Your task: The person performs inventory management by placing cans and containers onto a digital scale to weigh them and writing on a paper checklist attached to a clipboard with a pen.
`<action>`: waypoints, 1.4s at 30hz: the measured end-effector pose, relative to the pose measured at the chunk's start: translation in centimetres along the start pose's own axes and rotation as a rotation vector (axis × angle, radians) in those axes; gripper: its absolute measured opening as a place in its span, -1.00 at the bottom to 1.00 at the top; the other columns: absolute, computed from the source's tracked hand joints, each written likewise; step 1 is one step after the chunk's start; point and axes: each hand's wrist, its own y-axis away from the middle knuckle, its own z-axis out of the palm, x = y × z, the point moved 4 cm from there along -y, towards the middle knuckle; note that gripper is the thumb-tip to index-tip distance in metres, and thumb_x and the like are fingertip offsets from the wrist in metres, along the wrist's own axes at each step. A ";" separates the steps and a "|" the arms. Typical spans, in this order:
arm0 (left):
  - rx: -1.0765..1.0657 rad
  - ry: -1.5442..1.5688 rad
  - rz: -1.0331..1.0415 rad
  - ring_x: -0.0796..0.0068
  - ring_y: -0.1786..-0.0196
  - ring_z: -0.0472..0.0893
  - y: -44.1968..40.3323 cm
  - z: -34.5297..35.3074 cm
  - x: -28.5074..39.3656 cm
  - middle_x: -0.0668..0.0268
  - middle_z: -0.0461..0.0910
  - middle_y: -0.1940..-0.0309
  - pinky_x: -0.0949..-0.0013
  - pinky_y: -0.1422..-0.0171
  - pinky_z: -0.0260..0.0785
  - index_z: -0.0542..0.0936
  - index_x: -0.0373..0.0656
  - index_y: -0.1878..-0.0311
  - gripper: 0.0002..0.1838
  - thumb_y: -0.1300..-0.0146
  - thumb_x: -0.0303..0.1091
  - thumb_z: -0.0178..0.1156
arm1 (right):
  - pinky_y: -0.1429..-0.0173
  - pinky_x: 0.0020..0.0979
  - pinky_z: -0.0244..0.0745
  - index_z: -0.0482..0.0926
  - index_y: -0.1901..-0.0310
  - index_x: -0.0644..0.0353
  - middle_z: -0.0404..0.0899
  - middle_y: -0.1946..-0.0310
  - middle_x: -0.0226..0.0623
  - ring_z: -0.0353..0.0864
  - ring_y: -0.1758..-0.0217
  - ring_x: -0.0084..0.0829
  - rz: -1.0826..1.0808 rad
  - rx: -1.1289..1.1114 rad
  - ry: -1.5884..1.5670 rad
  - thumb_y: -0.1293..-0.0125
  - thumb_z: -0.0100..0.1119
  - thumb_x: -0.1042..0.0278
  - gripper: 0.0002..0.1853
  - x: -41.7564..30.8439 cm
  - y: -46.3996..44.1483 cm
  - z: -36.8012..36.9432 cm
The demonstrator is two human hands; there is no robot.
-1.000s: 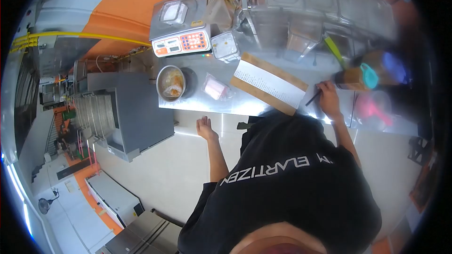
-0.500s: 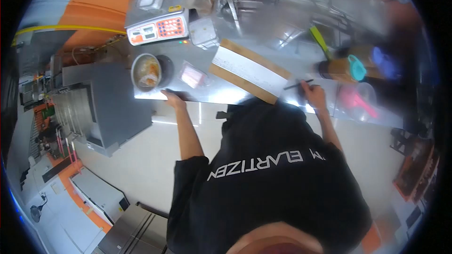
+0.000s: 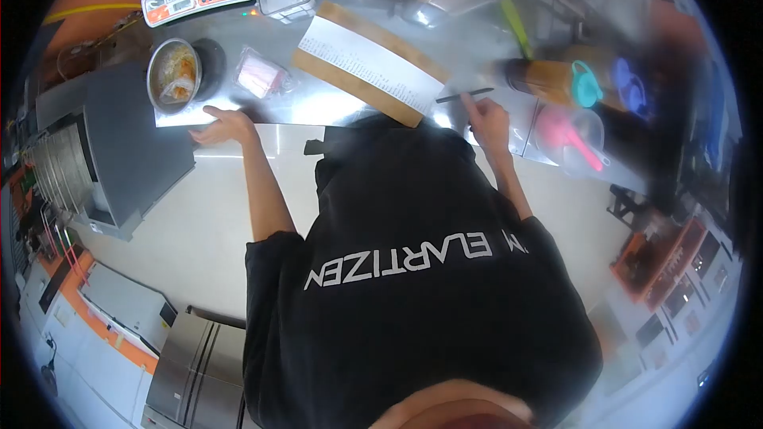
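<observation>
A: In the head view, let's put twelve o'clock at the top. What is in the right hand (image 3: pixel 487 121)?

B: It looks like a thin black pen (image 3: pixel 452 98), pinched at the fingertips. It lies almost flat, from nine to three o'clock, with the three o'clock end a bit higher.

A: Where is the printed sheet (image 3: pixel 373 62)?

B: On top of a wider piece of brown paper or card (image 3: pixel 350 83), I can't tell which, on the steel counter (image 3: pixel 234 32). Its long way runs from ten to four o'clock. From the right hand, its middle is between nine and ten.

A: Which hand is closer?

B: The right one. The pen's left tip is just beside the sheet's four o'clock end. I can't tell if they touch.

A: And the left hand (image 3: pixel 226 125)?

B: It has nothing in it that I can see. The fingers are spread, by the counter's edge. From there the sheet is at two o'clock, well apart. The metal bowl (image 3: pixel 155 83) with food is near, toward eleven, and a pink packet (image 3: pixel 262 75) in see-through wrap is between one and two.

A: What else is by the right hand?

B: A brown bottle (image 3: pixel 544 81) with a teal lid (image 3: pixel 586 83) at two o'clock, and a clear tub (image 3: pixel 552 131) with a pink scoop (image 3: pixel 580 144) just past three.
</observation>
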 end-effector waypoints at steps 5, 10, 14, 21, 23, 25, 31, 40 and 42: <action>-0.864 0.551 0.509 -0.11 -0.24 0.47 10.4 -7.7 17.2 -0.10 0.43 -0.28 -0.07 -0.44 0.26 0.44 -0.33 -0.22 -0.44 -0.34 -0.21 0.44 | 0.43 -0.38 0.61 0.72 0.30 0.42 0.68 0.53 -0.19 0.70 0.55 -0.39 0.301 -0.284 -0.371 -0.44 0.35 -0.15 -0.40 0.7 -1.5 2.8; -0.998 0.339 0.858 -0.12 -0.27 0.45 17.0 -6.3 20.4 -0.02 0.46 -0.27 -0.02 -0.37 0.30 0.52 -0.28 -0.19 -0.27 -0.11 0.00 0.58 | 0.38 -0.35 0.65 0.72 0.32 0.41 0.68 0.54 -0.17 0.72 0.52 -0.32 0.287 -0.317 -0.409 -0.42 0.36 -0.05 -0.48 1.8 -1.6 2.9; -0.909 0.348 0.885 -0.13 -0.31 0.42 16.9 -4.0 20.5 -0.02 0.46 -0.27 -0.06 -0.39 0.29 0.51 -0.26 -0.24 -0.20 -0.08 0.06 0.59 | 0.12 -0.21 0.70 0.74 0.14 0.27 0.72 0.44 -0.18 0.75 0.37 -0.12 0.116 -0.204 0.130 -0.39 0.38 0.11 -0.67 -0.1 -1.1 0.0; -0.932 0.404 0.968 -0.12 -0.34 0.44 15.9 -1.9 19.6 0.00 0.46 -0.29 -0.10 -0.44 0.30 0.51 -0.22 -0.25 -0.17 -0.04 0.10 0.59 | -0.50 -0.01 0.35 0.65 -0.19 0.12 0.60 -0.17 -0.10 0.51 -0.33 0.05 -0.782 0.143 0.354 -0.24 0.11 0.66 -0.52 0.4 -1.9 -1.9; -0.912 0.416 0.959 -0.14 -0.38 0.42 16.2 -1.7 19.1 0.01 0.45 -0.31 -0.11 -0.47 0.30 0.51 -0.21 -0.25 -0.17 -0.02 0.09 0.60 | -0.37 -0.06 0.43 0.65 -0.13 0.17 0.61 -0.08 -0.08 0.55 -0.21 0.06 -0.684 0.024 0.374 -0.28 0.12 0.64 -0.61 0.5 -2.6 -2.1; -0.908 0.446 0.919 -0.15 -0.41 0.40 16.1 -2.1 19.2 0.03 0.45 -0.31 -0.11 -0.50 0.31 0.51 -0.20 -0.26 -0.17 -0.02 0.07 0.61 | -0.25 -0.09 0.49 0.56 -0.27 0.20 0.60 0.05 -0.08 0.58 -0.09 0.04 -0.656 -0.009 0.371 -0.30 0.11 0.67 -0.52 -0.2 -1.9 -2.3; -0.906 0.428 0.884 -0.14 -0.40 0.41 15.8 -2.5 19.6 0.06 0.48 -0.29 -0.10 -0.46 0.33 0.52 -0.19 -0.22 -0.17 0.04 0.04 0.64 | -0.03 -0.25 0.56 0.56 -0.24 0.25 0.60 0.11 -0.19 0.63 0.07 -0.27 -0.340 -0.339 0.083 -0.41 0.20 0.56 -0.62 0.5 -1.5 -3.3; -0.863 0.371 0.927 0.02 -0.38 0.46 16.3 -2.1 19.5 0.19 0.56 -0.24 -0.04 -0.47 0.31 0.60 -0.14 -0.18 -0.17 0.12 0.10 0.67 | 0.13 -0.40 0.63 0.57 0.19 0.22 0.69 0.32 -0.30 0.70 0.26 -0.51 -0.291 -0.361 -0.801 -0.30 0.33 0.63 -0.86 -4.6 -0.5 2.7; -0.865 0.410 0.906 0.05 -0.38 0.46 16.3 -2.2 19.7 0.22 0.57 -0.24 -0.01 -0.47 0.31 0.61 -0.14 -0.17 -0.19 0.12 0.07 0.68 | 0.02 -0.41 0.65 0.61 0.16 0.22 0.70 0.26 -0.33 0.73 0.19 -0.49 -0.239 -0.318 -0.730 -0.30 0.35 0.63 -0.85 -4.4 -0.9 5.3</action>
